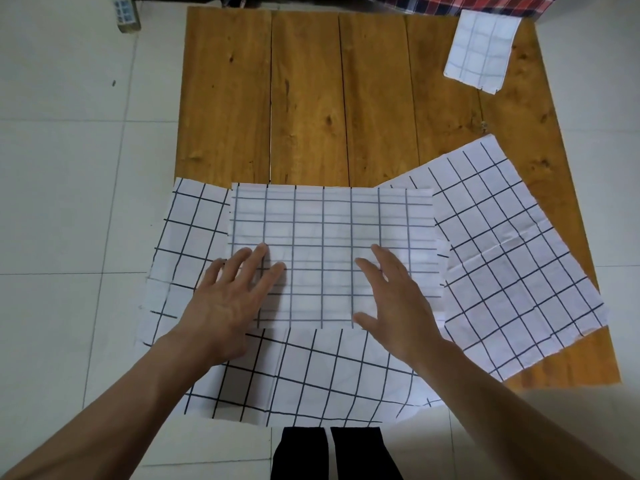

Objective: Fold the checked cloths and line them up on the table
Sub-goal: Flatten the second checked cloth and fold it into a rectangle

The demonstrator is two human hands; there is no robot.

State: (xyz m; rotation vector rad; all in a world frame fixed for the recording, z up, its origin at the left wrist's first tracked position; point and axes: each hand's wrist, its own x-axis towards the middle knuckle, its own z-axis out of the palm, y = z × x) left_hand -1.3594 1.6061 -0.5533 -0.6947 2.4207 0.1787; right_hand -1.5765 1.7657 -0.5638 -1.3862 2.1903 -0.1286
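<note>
While flat, cloth (332,237) under both hands (311,289)

A half-folded checked cloth (332,237), white with a faint grid showing through, is lying flat near the table's front edge, on top of larger unfolded checked cloths. One unfolded cloth (512,251) is spreading out at an angle to its right. A small folded cloth (481,51) is sitting at the far right corner.

Red plaid fabric (485,3) — cut off by the top edge. Small box (125,12) on the floor, upper left — print too small to read, top cropped. Spread cloth (304,372) underneath — middle hidden by the folded cloth (329,237).
</note>
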